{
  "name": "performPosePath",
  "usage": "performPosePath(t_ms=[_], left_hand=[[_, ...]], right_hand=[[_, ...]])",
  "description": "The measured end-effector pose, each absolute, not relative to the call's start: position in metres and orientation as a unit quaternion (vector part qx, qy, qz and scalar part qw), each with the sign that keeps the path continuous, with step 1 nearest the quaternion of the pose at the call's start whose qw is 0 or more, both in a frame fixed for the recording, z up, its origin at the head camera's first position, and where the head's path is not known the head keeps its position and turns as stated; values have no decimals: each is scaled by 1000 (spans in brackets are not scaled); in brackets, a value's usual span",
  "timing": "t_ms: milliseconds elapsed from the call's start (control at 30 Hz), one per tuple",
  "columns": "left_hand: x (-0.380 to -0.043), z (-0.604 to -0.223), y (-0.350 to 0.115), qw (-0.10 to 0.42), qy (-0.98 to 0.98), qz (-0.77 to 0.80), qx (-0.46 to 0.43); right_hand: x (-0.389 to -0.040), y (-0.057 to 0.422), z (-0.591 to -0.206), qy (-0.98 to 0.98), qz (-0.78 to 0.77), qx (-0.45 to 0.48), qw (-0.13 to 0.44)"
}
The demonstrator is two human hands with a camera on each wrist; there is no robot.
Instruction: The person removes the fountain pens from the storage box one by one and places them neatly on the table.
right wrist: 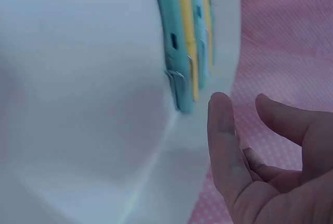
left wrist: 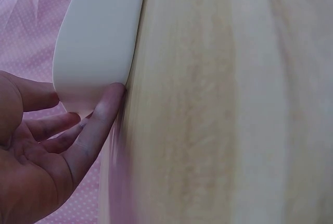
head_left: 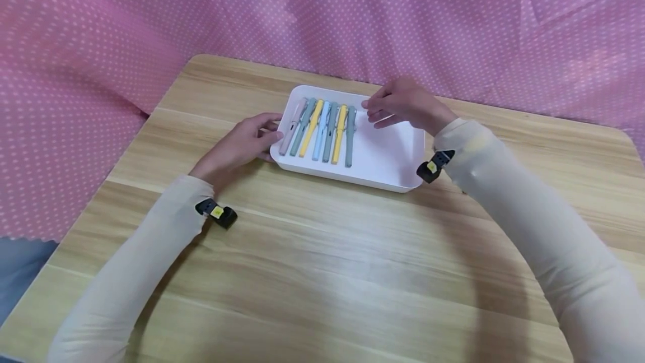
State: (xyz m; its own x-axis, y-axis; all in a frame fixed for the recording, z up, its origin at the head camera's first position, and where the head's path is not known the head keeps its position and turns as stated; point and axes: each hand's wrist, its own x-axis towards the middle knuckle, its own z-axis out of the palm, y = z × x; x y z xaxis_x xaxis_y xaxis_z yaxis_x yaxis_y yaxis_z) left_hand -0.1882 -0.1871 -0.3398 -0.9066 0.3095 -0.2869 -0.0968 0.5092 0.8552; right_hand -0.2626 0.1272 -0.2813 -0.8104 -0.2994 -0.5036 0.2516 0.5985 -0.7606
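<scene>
A white rectangular tray (head_left: 385, 153) lies on the table. Several capped pens with clips stand side by side in its left half: a mauve pen (head_left: 292, 128), yellow ones, a light blue pen (head_left: 321, 130) and grey-green ones. The rightmost is a grey-green pen (head_left: 350, 138). My left hand (head_left: 242, 142) holds the tray's left end, thumb at the rim, other fingers against the outer wall (left wrist: 99, 31). Above the tray's back rim, right of the pens, hovers my right hand (head_left: 403, 104); its fingers are loosely bent and apart, with nothing between them (right wrist: 276, 166).
The wood-grain table (head_left: 322, 273) extends around the tray. Pink dotted cloth (head_left: 322, 15) hangs behind the table and down its left side. Each sleeved wrist carries a small black camera mount, one on the left (head_left: 218, 213) and one on the right (head_left: 434, 167).
</scene>
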Motion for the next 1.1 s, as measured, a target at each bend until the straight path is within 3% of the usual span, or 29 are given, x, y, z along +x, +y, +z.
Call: performPosePath(t_ms=[600, 1100], left_hand=[[-189, -340, -186, 204, 847, 486, 67], [-191, -342, -187, 203, 846, 489, 68]], right_hand=[[-253, 104, -308, 850, -403, -25, 338], [-248, 94, -309, 876, -358, -15, 323]])
